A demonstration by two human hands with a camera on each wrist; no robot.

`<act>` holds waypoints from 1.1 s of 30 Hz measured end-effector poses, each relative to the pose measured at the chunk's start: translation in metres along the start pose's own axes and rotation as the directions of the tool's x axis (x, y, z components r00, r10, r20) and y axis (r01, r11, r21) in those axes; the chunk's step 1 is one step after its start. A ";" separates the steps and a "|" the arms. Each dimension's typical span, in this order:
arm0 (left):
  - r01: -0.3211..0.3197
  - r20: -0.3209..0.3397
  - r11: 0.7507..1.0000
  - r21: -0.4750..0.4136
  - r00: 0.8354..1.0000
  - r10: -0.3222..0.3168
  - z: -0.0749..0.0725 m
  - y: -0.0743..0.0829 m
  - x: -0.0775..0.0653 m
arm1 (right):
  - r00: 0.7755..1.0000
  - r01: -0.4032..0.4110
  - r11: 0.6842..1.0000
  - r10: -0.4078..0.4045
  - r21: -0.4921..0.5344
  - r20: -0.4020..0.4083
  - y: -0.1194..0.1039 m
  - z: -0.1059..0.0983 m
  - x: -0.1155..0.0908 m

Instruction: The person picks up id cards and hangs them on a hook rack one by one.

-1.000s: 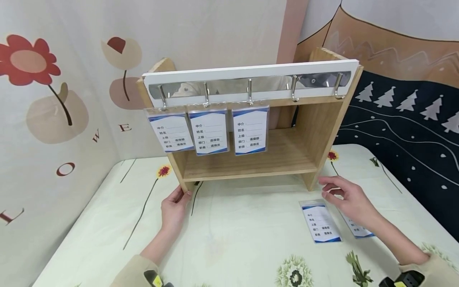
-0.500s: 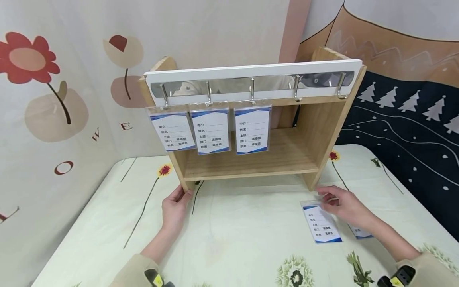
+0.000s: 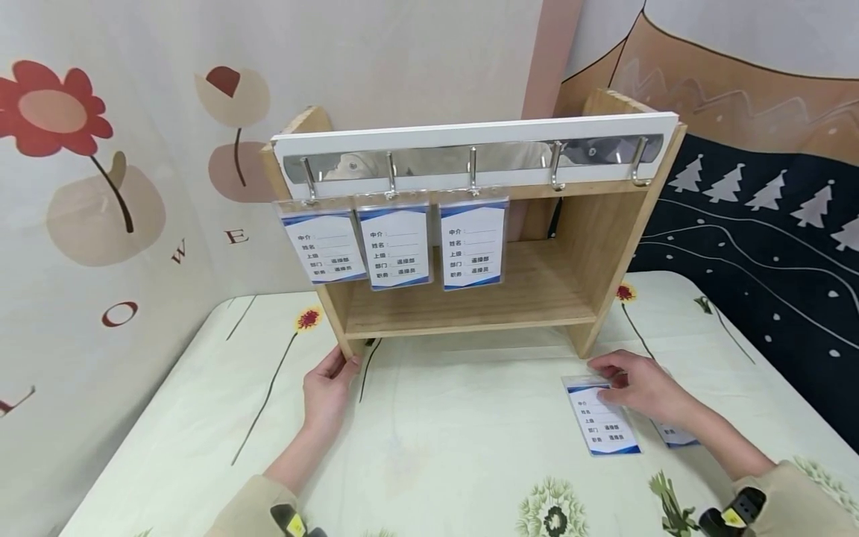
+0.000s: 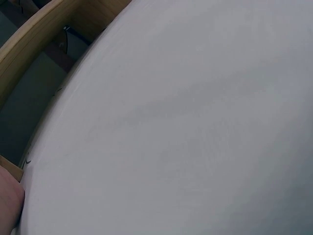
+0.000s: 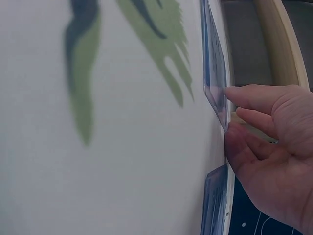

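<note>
My left hand (image 3: 326,391) grips the front left leg of a small wooden shelf (image 3: 470,313); in the left wrist view only a bit of that hand (image 4: 9,203) shows at the edge. On the cloth at front right lies a clear-sleeved name badge (image 3: 607,429) with blue trim. My right hand (image 3: 640,388) is over its top end, thumb and fingertips at the sleeve, with a gap between them in the right wrist view. A second badge (image 3: 676,435) lies partly hidden under the right forearm. Three badges (image 3: 472,246) hang in a row from the shelf's left hooks.
A white rail (image 3: 470,132) with metal hooks spans the shelf's top front; the two right hooks (image 3: 556,165) carry nothing. A pale flowered cloth (image 3: 456,432) covers the table. Printed curtains stand behind and at both sides.
My right hand has moved down and left from beside the shelf's right leg onto the top of the nearer badge. The left hand stays on the left leg.
</note>
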State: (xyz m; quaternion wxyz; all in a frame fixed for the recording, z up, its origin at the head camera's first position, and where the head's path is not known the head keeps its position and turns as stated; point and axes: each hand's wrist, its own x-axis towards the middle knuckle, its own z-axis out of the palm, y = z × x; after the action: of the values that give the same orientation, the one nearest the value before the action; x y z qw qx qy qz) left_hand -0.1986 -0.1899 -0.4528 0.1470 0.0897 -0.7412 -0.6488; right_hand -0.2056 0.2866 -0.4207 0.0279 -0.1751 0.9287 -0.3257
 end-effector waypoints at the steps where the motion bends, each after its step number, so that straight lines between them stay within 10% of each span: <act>1: 0.000 0.000 1.000 -0.001 1.000 0.000 0.000 0.000 0.000 | 1.000 -0.009 1.000 0.009 -0.006 0.001 0.000 0.000 0.000; 33: 0.000 0.000 1.000 0.004 1.000 0.000 0.000 -0.001 0.001 | 0.987 -0.155 0.978 0.159 -0.142 0.022 -0.014 -0.003 0.012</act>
State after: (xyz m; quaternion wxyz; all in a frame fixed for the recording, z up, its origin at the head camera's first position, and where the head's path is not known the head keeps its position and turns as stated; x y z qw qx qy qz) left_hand -0.1996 -0.1907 -0.4534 0.1470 0.0899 -0.7425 -0.6473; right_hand -0.2132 0.2738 -0.4088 0.0565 -0.1081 0.9595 -0.2538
